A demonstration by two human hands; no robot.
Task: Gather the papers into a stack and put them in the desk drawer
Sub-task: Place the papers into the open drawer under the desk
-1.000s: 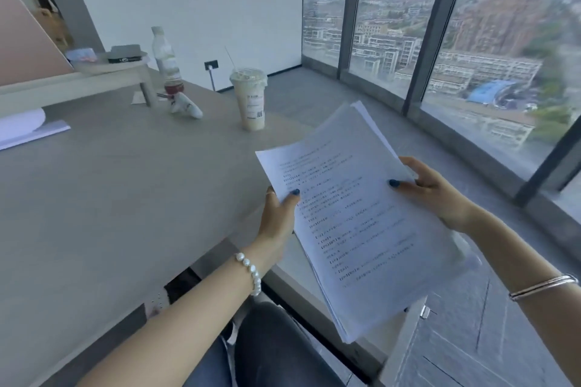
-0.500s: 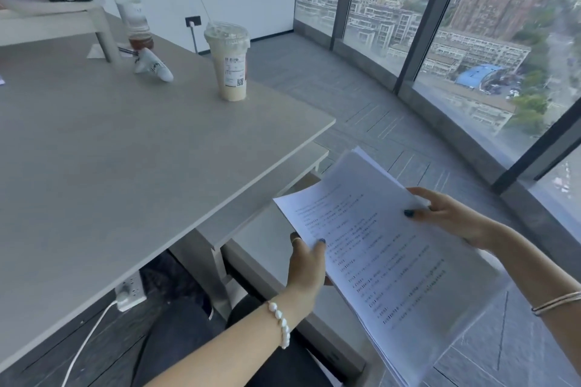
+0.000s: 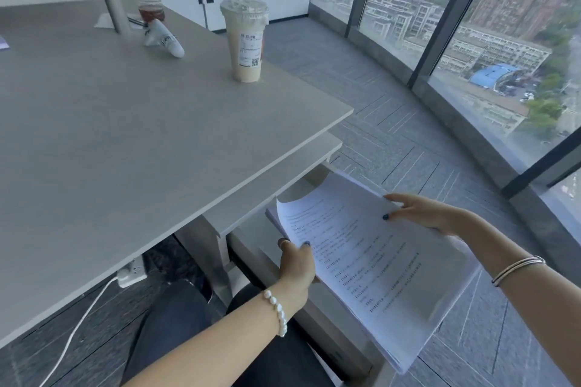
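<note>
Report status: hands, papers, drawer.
Left hand and right hand gripping paper stack. Stack above open drawer, not in. Nothing blocking.

We see bright, even daylight from the windows on the right. Soft shadow under the desk, w/ no harsh glare. Wide-angle lens bends lines at the edges; pic slightly soft overall, esp. far-left clutter.

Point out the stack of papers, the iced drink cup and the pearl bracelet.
stack of papers (image 3: 371,261): head view, middle of the printed top sheet.
iced drink cup (image 3: 246,47): head view, labelled side wall.
pearl bracelet (image 3: 276,311): head view, beads across the left wrist.
</note>
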